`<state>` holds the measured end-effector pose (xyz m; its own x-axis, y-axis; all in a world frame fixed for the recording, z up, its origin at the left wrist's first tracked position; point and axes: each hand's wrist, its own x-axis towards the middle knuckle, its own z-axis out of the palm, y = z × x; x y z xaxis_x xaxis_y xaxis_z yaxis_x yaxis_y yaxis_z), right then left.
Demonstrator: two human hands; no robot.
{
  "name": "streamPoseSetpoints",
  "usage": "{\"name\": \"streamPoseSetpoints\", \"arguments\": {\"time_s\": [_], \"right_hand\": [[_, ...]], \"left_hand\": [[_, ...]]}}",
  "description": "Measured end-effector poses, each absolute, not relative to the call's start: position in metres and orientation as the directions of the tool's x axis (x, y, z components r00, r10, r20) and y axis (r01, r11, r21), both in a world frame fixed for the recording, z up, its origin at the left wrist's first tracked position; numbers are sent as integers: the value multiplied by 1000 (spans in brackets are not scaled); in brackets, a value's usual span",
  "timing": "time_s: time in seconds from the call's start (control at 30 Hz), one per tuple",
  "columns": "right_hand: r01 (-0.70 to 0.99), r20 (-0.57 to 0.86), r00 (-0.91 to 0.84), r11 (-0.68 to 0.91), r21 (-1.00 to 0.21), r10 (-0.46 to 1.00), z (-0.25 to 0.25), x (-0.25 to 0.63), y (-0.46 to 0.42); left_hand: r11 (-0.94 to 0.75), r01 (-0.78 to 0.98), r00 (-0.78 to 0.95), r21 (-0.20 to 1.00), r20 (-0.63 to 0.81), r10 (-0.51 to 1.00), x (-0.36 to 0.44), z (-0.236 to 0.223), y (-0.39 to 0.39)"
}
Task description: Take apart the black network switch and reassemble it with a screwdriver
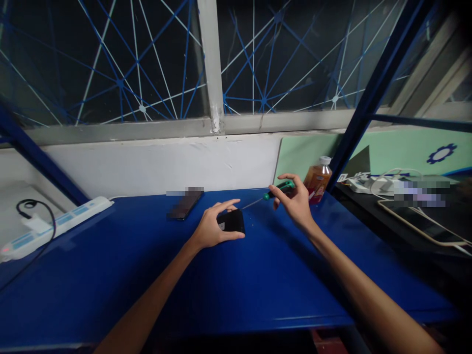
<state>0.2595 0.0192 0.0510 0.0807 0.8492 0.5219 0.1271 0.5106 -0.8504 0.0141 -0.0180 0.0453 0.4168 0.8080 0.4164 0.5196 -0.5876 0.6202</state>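
My left hand (214, 227) grips a small black device (232, 221) lying on the blue table (155, 275), thumb under it and fingers over its top edge. My right hand (293, 199) pinches a screwdriver with a green and black handle (279, 189). Its thin metal shaft slants down to the left, and the tip sits at the device's upper right corner. A second dark phone-like slab (184, 204) lies flat on the table just left of my left hand, untouched.
An amber bottle with a white cap (317, 181) stands by the blue post at the right. A white power strip (55, 223) with a black cable lies at the far left. On the dark bench at the right are a tablet (424, 223) and white chargers. A window grille runs behind.
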Motion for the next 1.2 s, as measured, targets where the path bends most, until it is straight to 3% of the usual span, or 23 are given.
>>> {"name": "streamPoseSetpoints", "arguments": {"time_s": [0.1,0.3,0.53,0.73,0.97,1.1,1.2], "right_hand": [[198,540,37,523,-829,841,53,263,17],[-56,479,-106,475,-878,872,53,270,25],[225,536,24,518,-825,844,51,274,23],[-52,488,-109,486,-873,866,54,275,26],[125,502,-13,500,-857,865,53,273,25],[-37,457,-174,458,-888,872,53,276,26],[-9,461,-143,465,-885,876,50,276,27]], "left_hand": [[-588,524,412,617,420,808,14,43,-17],[-594,531,425,604,417,803,13,41,-16],[-605,524,438,599,420,795,17,44,-20],[-602,546,424,583,428,798,15,44,-19],[-603,550,429,579,424,798,15,42,-18],[-598,558,415,576,430,802,14,43,-18],[-596,555,414,580,429,803,14,43,-17]]}}
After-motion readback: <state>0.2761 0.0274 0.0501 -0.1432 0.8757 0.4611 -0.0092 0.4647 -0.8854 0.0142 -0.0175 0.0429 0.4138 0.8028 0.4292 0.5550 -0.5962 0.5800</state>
